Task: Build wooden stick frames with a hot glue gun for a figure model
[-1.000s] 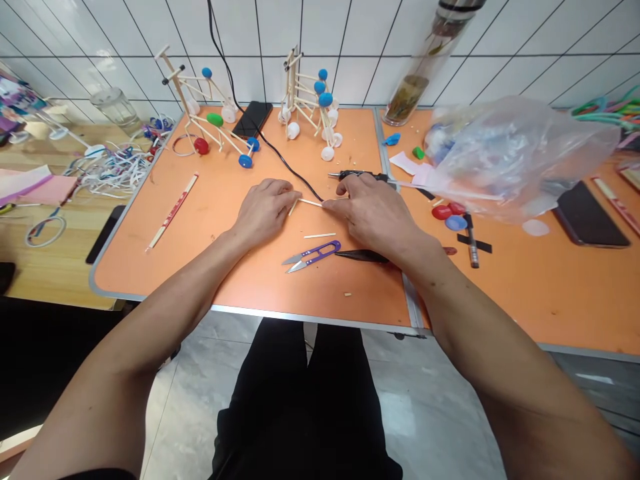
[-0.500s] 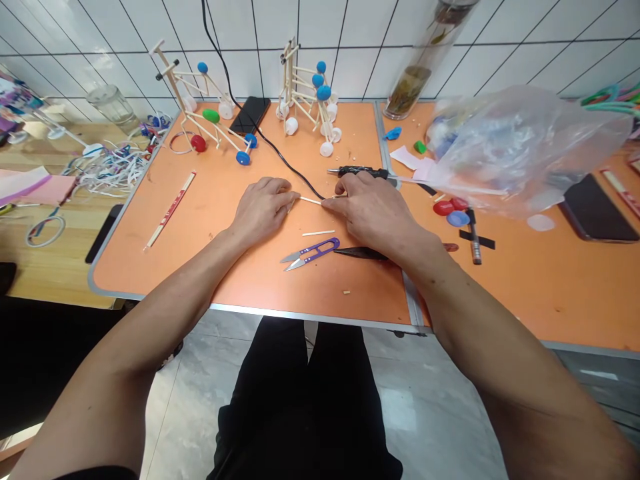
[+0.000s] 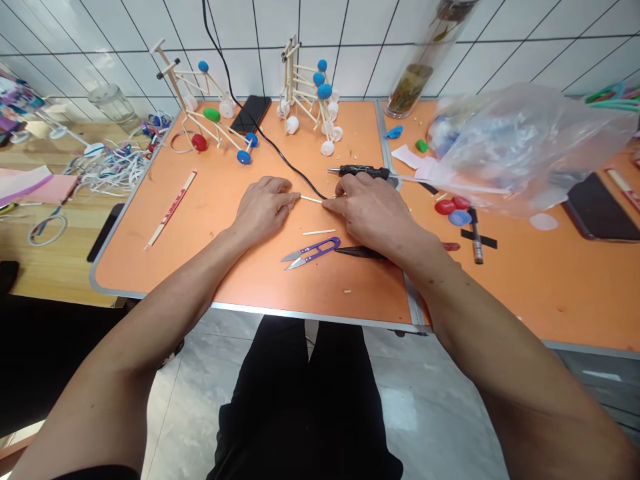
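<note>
Landmark: purple snips (image 3: pixel 313 253). Left hand (image 3: pixel 265 207) is beyond them, off to their left, palm down, fingers loosely bunched, fingertips at the left end of a thin pale stick (image 3: pixel 311 199). Right hand (image 3: pixel 373 208) is beyond and to their right, half curled, index fingertip at the stick's other end. Can't tell if either is pinching or just pressing. Stick lies past the snips, spanning the gap between hands. Second stick (image 3: pixel 319 233) lies just beyond the snips, untouched. Black-handled driver (image 3: pixel 363 172) is farther past the snips, right beside the right hand.

Vs 1 s ago: pale sliver under left fingertips is out of sight; hands basically unmoved, snips too.
</note>
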`<control>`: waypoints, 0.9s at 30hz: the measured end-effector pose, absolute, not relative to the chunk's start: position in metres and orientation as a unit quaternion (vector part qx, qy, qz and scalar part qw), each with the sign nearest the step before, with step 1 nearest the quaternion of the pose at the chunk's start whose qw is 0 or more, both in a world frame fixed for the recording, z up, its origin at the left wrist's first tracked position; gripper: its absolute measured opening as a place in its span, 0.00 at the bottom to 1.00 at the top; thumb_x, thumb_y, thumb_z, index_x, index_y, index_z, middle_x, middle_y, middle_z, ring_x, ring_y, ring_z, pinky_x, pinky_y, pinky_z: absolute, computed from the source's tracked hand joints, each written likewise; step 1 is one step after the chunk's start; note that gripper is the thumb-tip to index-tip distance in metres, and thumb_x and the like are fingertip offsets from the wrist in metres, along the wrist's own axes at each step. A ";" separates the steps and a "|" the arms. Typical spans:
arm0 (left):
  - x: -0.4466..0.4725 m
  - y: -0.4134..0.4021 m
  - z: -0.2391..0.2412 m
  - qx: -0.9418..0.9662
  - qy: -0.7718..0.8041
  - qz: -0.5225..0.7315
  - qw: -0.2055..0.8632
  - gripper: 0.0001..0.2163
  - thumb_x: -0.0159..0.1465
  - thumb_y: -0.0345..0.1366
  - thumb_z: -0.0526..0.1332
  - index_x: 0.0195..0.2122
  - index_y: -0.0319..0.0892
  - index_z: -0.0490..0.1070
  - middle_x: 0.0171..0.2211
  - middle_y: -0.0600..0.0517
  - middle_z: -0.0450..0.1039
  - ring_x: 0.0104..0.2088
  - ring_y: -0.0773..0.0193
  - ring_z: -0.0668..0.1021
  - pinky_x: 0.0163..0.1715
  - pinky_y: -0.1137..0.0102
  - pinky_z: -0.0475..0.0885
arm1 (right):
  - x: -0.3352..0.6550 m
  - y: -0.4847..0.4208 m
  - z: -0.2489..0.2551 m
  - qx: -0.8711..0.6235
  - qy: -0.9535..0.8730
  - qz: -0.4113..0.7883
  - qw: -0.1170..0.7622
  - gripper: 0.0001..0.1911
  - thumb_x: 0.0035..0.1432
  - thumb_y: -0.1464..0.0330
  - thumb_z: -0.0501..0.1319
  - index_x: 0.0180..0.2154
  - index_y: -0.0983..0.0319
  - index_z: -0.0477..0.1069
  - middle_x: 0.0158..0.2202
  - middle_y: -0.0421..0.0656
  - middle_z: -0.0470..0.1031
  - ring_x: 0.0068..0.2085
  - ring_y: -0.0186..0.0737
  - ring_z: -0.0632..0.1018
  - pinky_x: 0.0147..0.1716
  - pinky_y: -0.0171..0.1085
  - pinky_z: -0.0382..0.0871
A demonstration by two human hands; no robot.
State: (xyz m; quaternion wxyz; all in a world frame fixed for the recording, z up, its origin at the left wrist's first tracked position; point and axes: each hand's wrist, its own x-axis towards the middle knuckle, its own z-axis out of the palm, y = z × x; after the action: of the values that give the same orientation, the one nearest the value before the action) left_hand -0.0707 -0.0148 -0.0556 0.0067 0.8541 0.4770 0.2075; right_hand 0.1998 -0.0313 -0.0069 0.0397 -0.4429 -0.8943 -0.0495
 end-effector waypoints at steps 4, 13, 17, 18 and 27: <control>-0.071 -0.014 -0.055 0.855 0.478 0.200 0.006 0.19 0.79 0.38 0.57 0.60 0.50 0.87 0.63 0.40 0.82 0.63 0.42 0.79 0.57 0.47 0.73 | 0.198 -0.033 -0.006 -0.447 -0.892 -0.062 0.016 0.25 0.74 0.72 0.53 0.57 0.57 0.87 0.58 0.57 0.80 0.55 0.60 0.73 0.45 0.50 0.64; -0.071 -0.014 -0.053 0.856 0.476 0.199 -0.001 0.18 0.78 0.37 0.59 0.58 0.51 0.87 0.63 0.42 0.82 0.63 0.42 0.78 0.59 0.47 0.73 | 0.196 -0.036 -0.001 -0.454 -0.889 -0.052 0.002 0.24 0.77 0.71 0.53 0.59 0.56 0.87 0.60 0.57 0.79 0.56 0.60 0.73 0.46 0.50 0.64; -0.071 -0.013 -0.054 0.856 0.476 0.202 0.006 0.17 0.77 0.36 0.59 0.58 0.51 0.88 0.63 0.42 0.82 0.64 0.42 0.78 0.60 0.47 0.72 | 0.194 -0.037 -0.001 -0.451 -0.891 -0.054 0.003 0.23 0.76 0.71 0.53 0.56 0.59 0.88 0.59 0.58 0.79 0.56 0.60 0.73 0.45 0.50 0.64; -0.071 -0.013 -0.054 0.856 0.475 0.202 0.006 0.17 0.77 0.37 0.59 0.58 0.51 0.88 0.63 0.41 0.82 0.64 0.42 0.78 0.60 0.46 0.72 | 0.194 -0.037 -0.001 -0.449 -0.892 -0.056 0.007 0.23 0.76 0.71 0.53 0.56 0.60 0.88 0.58 0.58 0.79 0.55 0.60 0.73 0.45 0.50 0.64; -0.072 -0.009 -0.058 0.854 0.472 0.220 0.007 0.17 0.77 0.38 0.59 0.56 0.51 0.88 0.64 0.42 0.82 0.64 0.43 0.79 0.63 0.46 0.73 | 0.200 -0.032 -0.004 -0.454 -0.888 -0.041 0.068 0.22 0.74 0.74 0.55 0.52 0.59 0.88 0.55 0.57 0.80 0.53 0.59 0.75 0.45 0.50 0.65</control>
State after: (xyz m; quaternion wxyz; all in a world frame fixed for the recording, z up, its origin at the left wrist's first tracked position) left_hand -0.0722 -0.0087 -0.0577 0.0070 0.8540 0.4715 0.2198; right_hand 0.1997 -0.0317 -0.0042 0.0680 -0.4536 -0.8876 -0.0413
